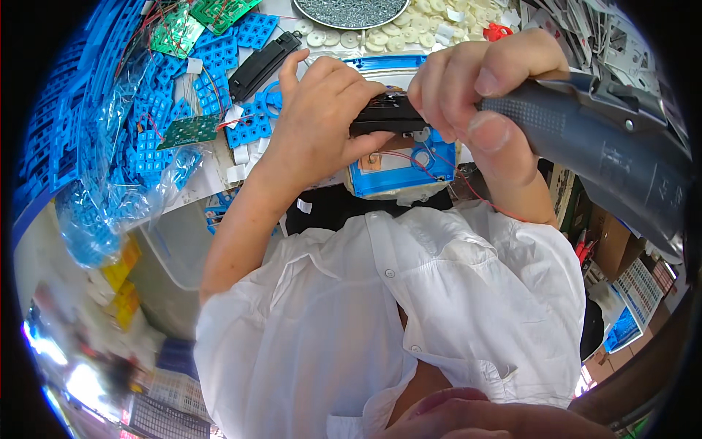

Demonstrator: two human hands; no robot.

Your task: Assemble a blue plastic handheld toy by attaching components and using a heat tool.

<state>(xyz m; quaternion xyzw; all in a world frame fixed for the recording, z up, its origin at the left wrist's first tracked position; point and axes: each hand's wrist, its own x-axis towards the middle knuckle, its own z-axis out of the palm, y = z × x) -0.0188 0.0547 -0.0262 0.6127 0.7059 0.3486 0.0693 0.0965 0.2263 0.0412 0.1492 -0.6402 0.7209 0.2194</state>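
Left hand (316, 113) pinches black part (387, 118) over blue case (365, 183); right hand (486, 102) clasps dark tool (585, 135) beside it. Risks: tool may slip if pinch loosens; slack red wires (472, 188) may snag.

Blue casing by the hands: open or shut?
Open: the blue casing shows its inside, with a round fitting and a small orange-brown piece exposed.

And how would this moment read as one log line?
left hand: holds black part | right hand: grips dark grey tool | nearby: blue casing | left side: green circuit boards
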